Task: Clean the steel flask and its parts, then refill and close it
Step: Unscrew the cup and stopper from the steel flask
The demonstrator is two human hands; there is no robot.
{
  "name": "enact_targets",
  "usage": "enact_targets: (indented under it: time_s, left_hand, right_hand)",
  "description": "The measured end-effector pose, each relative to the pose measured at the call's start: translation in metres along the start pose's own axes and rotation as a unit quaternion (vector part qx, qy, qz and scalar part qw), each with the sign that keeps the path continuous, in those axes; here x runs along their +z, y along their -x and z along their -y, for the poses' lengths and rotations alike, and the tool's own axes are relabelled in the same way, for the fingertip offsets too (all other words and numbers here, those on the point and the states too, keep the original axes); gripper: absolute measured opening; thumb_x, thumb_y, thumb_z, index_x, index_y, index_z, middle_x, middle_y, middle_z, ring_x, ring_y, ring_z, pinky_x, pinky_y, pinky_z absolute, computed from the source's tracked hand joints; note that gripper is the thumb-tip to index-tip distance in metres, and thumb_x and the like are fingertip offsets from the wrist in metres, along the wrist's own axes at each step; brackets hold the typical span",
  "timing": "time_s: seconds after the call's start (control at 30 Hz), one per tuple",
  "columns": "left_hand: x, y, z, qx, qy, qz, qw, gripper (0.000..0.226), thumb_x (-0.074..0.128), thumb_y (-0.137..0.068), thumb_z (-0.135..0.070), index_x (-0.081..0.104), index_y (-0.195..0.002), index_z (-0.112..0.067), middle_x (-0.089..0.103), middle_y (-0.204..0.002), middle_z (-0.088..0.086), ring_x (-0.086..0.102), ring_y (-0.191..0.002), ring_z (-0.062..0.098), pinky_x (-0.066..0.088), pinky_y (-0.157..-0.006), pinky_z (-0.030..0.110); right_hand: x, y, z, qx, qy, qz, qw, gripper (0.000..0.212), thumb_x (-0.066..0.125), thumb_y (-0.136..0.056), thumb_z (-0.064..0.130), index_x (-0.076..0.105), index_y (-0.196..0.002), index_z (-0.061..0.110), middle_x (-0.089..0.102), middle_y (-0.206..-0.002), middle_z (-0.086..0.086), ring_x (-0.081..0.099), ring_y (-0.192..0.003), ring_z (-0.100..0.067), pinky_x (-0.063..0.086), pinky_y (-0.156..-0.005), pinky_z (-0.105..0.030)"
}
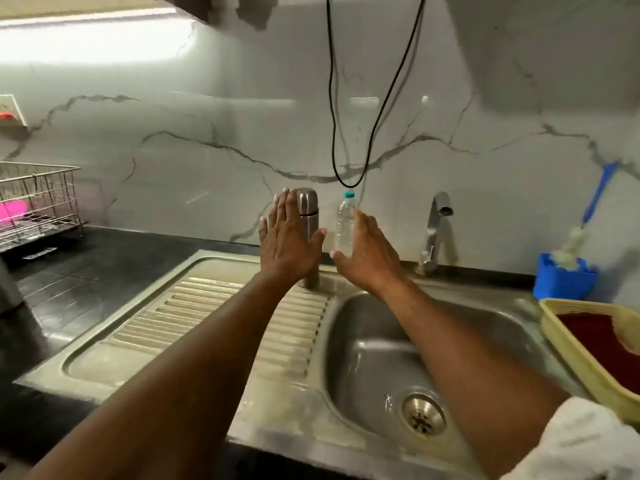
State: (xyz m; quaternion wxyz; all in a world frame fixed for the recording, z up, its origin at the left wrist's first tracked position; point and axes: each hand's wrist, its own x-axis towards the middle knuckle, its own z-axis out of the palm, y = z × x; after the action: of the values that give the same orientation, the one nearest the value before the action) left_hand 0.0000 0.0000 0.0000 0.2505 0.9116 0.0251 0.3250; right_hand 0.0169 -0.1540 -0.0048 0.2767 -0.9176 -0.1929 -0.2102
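Both hands flat-fingered, holding nothing: left hand [285, 237], right hand [367, 252]. Steel flask [308, 216] upright, capped, on sink [214, 306] drainboard. Probably rigid, slick when wet; best gripped mid-body.

A black counter [86, 271] runs across the left and centre of the frame, with a steel sink unit [173, 358] set into it. On the ridged drainboard's far right corner, at frame centre, a closed steel flask [309, 216] stands upright. Just right of it, at the wall, stands a clear capped bottle [345, 225]. A wire rack [38, 202] sits on the counter at far left. At right, a blue holder [564, 282] stands by the wall, and a yellow basket [588, 348] rests at the sink's right edge.
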Motion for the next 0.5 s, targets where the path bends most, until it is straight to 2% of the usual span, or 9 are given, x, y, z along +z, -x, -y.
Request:
enact_targets:
  time_s: [0.13, 0.27, 0.33, 0.4, 0.5]
  left_hand:
    - [0.027, -0.042, 0.026, -0.124, 0.126, 0.017, 0.984, 0.096, 0.071, -0.097, -0.047, 0.013, -0.168, -0.020, 0.023, -0.174, 0.006, 0.024, -0.159, 0.029, 0.028, -0.127, 0.053]
    - [0.048, -0.077, 0.047, -0.181, 0.237, 0.004, 0.955, 0.097, 0.083, -0.087, -0.047, 0.028, -0.163, -0.021, 0.042, -0.164, 0.007, 0.044, -0.148, 0.029, 0.045, -0.117, 0.049]
    - [0.055, -0.089, 0.052, -0.196, 0.300, 0.014, 0.934, 0.087, 0.088, -0.082, -0.043, 0.043, -0.153, -0.021, 0.059, -0.147, 0.005, 0.058, -0.134, 0.025, 0.053, -0.103, 0.037]
    - [0.063, -0.096, 0.056, -0.190, 0.312, 0.024, 0.931, 0.070, 0.093, -0.076, -0.040, 0.055, -0.133, -0.024, 0.068, -0.124, -0.001, 0.067, -0.115, 0.018, 0.053, -0.087, 0.028]
    - [0.073, -0.103, 0.062, -0.169, 0.296, 0.015, 0.940, 0.060, 0.097, -0.071, -0.035, 0.058, -0.117, -0.028, 0.069, -0.110, -0.004, 0.067, -0.102, 0.012, 0.052, -0.082, 0.027]
  right_hand:
    - [0.051, -0.035, -0.009, 0.048, -0.088, 0.030, 0.995, 0.094, 0.081, -0.084, 0.043, 0.025, -0.157, 0.022, 0.043, -0.157, -0.004, 0.050, -0.137, -0.028, 0.048, -0.103, -0.043]
    - [0.094, -0.072, -0.020, 0.073, -0.147, 0.034, 0.986, 0.099, 0.088, -0.079, 0.040, 0.029, -0.156, 0.018, 0.044, -0.158, -0.005, 0.048, -0.141, -0.027, 0.045, -0.109, -0.040]
    - [0.112, -0.088, -0.023, 0.092, -0.182, 0.046, 0.978, 0.105, 0.089, -0.075, 0.046, 0.029, -0.156, 0.018, 0.046, -0.156, -0.007, 0.049, -0.139, -0.028, 0.048, -0.107, -0.040]
    - [0.124, -0.099, -0.022, 0.100, -0.213, 0.063, 0.970, 0.101, 0.088, -0.075, 0.049, 0.031, -0.153, 0.018, 0.052, -0.149, -0.006, 0.055, -0.132, -0.027, 0.051, -0.098, -0.037]
    - [0.137, -0.107, -0.022, 0.094, -0.231, 0.061, 0.967, 0.082, 0.088, -0.077, 0.044, 0.042, -0.140, 0.020, 0.063, -0.131, -0.002, 0.064, -0.117, -0.024, 0.055, -0.092, -0.036]
